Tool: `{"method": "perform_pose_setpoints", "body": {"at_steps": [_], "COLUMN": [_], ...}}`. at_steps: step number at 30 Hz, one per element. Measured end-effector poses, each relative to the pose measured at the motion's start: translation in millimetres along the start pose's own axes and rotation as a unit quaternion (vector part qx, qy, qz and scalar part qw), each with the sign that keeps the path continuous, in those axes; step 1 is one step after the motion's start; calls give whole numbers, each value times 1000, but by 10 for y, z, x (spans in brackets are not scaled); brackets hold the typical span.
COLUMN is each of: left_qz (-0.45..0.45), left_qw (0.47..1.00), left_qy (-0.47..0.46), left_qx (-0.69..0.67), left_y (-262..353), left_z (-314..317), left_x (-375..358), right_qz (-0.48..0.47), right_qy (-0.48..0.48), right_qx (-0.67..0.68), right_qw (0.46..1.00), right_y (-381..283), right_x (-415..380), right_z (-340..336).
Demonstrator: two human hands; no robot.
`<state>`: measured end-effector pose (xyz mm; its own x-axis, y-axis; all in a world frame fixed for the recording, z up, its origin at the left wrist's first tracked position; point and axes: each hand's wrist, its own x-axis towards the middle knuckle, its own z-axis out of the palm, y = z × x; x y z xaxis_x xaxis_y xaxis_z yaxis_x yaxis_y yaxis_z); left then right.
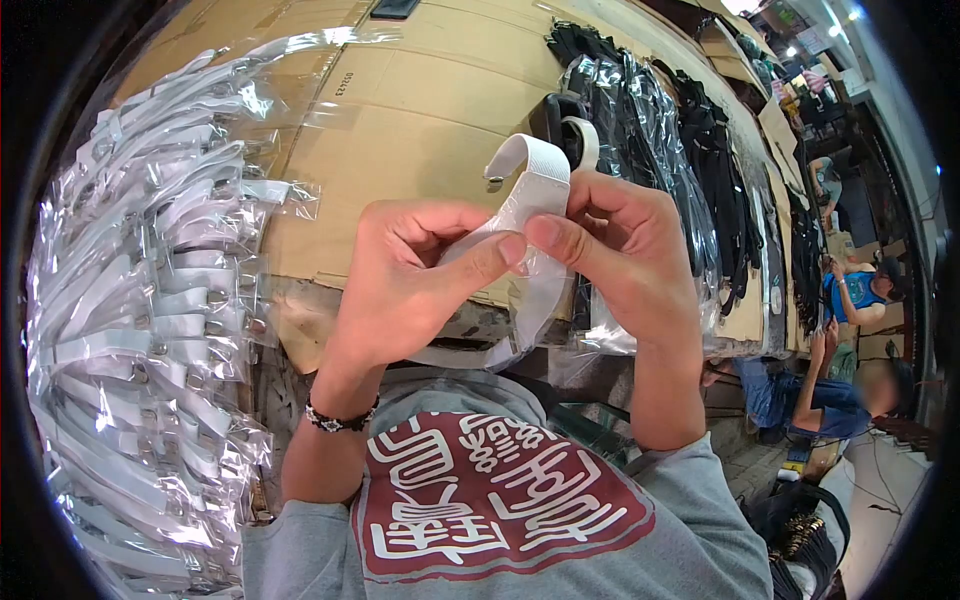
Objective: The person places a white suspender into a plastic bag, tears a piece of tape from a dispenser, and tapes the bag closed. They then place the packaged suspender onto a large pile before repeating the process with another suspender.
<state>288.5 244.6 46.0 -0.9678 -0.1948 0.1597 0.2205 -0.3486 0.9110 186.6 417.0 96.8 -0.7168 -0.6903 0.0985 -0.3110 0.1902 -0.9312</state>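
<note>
Both hands hold a white elastic strap [545,190] up in front of the chest. My left hand [415,270] pinches it between thumb and fingers, with a bracelet on that wrist. My right hand [625,250] grips the strap close beside, the two thumbs nearly touching. The strap's upper end curls over to the left and has a small metal piece [494,180] on it. Its lower part hangs in a loop below the hands, partly in clear plastic. Just behind the strap are a black object [547,122] and a white band roll [588,143].
Many plastic-wrapped white straps [150,350] lie piled at the left. Bundles of black straps [640,130] lie at the right of the cardboard surface [400,110]. A dark flat object [395,9] is at the top edge. Other people [840,405] are at the far right.
</note>
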Motion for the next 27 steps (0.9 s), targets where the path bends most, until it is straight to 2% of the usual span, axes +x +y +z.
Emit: {"method": "perform_pose_setpoints", "body": {"at_steps": [8,15,18,21,24,27], "left_qz": [7,-19,1,-23,52,9], "left_qw": [1000,999,997,996,998,998], "left_qy": [-10,-2,-3,-5,6,6], "left_qx": [7,43,78,88,46,57], "left_y": [-43,60,61,68,-17,-16], "left_z": [-16,-7,60,52,102,63], "left_x": [-22,-26,-51,-91,-61,-46], "right_qz": [20,51,44,36,42,59], "right_qy": [-14,-32,-23,-36,-46,-54], "right_qx": [63,27,69,119,145,127], "right_qw": [998,998,996,992,987,989], "right_y": [1,-39,-84,-94,-104,-102], "right_x": [2,17,19,31,25,53], "right_z": [40,-1,84,86,75,46]}}
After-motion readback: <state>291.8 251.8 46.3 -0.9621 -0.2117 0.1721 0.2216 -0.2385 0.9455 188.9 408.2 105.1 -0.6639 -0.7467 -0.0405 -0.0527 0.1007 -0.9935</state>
